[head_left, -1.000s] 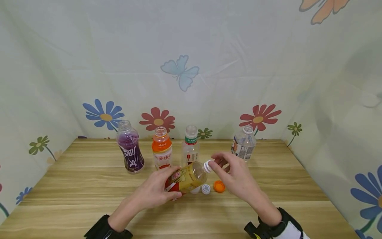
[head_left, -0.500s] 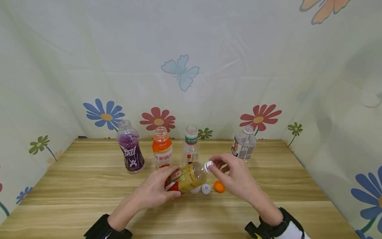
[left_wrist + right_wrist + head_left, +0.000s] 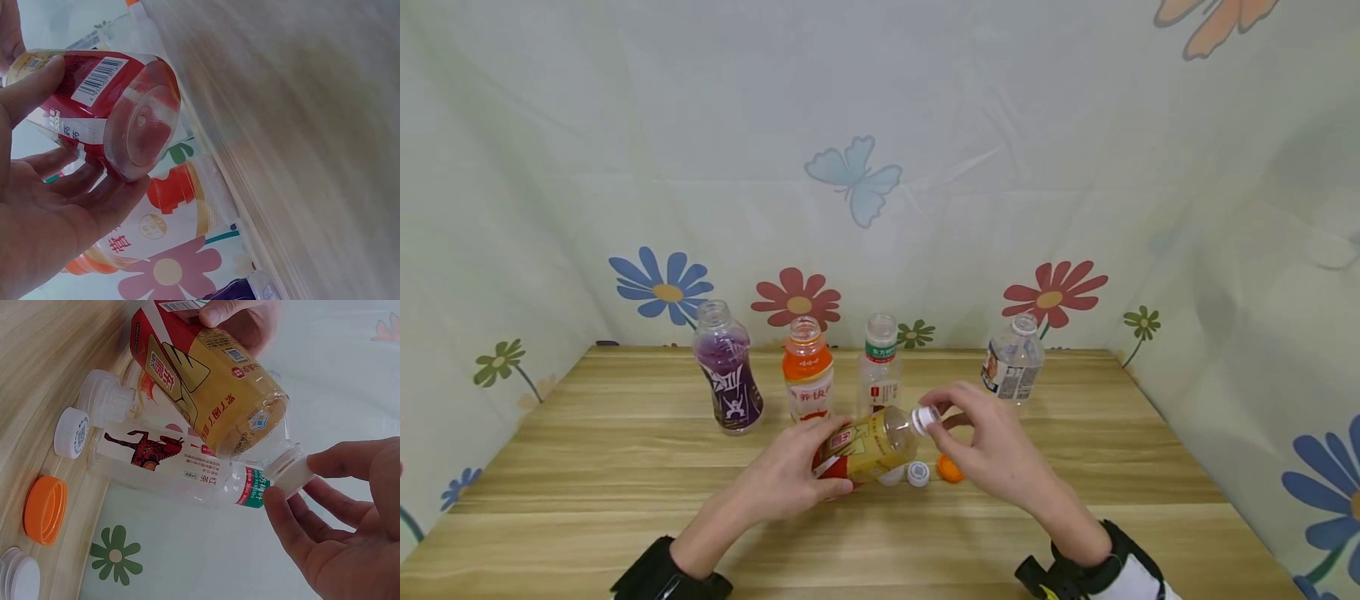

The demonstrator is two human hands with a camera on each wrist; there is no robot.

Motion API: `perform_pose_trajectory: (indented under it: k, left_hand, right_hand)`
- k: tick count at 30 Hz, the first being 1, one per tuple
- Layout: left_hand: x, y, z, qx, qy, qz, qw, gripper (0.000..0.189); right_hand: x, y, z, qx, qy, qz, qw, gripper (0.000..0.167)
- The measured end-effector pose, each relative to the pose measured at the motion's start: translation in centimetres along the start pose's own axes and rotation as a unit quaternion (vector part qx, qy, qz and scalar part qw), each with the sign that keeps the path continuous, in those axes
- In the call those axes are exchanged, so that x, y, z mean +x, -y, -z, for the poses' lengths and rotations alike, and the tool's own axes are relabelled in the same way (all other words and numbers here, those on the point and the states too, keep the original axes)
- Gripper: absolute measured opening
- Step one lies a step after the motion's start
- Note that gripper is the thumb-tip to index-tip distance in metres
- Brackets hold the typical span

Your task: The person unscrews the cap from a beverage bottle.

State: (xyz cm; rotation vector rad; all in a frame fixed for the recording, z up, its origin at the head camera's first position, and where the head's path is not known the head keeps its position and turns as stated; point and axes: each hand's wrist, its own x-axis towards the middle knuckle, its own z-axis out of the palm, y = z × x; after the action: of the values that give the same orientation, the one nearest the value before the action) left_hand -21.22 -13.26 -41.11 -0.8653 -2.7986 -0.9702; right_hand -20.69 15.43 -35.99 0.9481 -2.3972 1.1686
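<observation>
My left hand [image 3: 790, 471] grips a clear plastic drink bottle [image 3: 872, 446] with a yellow and red label. It leans over to the right, its base toward the palm in the left wrist view. At its mouth, thumb and fingers of my right hand [image 3: 996, 437] pinch a white cap [image 3: 925, 419]. In the right wrist view the cap [image 3: 302, 477] sits at the neck, partly behind the fingertips. Below the bottle lie a white cap [image 3: 918, 474] and an orange cap [image 3: 951, 468]. A clear bottle [image 3: 880, 367] with a green band stands just behind.
On the wooden table [image 3: 587, 467] stand more uncapped bottles: a purple one [image 3: 727, 375] at left, an orange and white one [image 3: 808, 375] beside it, and a short clear one [image 3: 1013, 362] at right. A flowered cloth [image 3: 865, 100] hangs behind. A translucent cap [image 3: 103, 398] lies near the white one.
The right hand's fingers shift slightly around the cap, and more of the cap shows now. The left hand and its bottle stay almost in place.
</observation>
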Motion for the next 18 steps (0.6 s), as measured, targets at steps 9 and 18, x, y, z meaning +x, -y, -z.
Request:
perform_pose_trajectory:
  k: [9, 18]
  left_hand:
    - [0.04, 0.12, 0.28, -0.008, 0.009, -0.005, 0.9999, 0.073]
    - [0.01, 0.1, 0.26, -0.004, 0.011, -0.009, 0.9999, 0.073]
  right_hand:
    - [0.11, 0.19, 0.01, 0.007, -0.008, 0.028, 0.9995, 0.031]
    - [0.1, 0.06, 0.17, 0.017, 0.0, 0.025, 0.9996, 0.036]
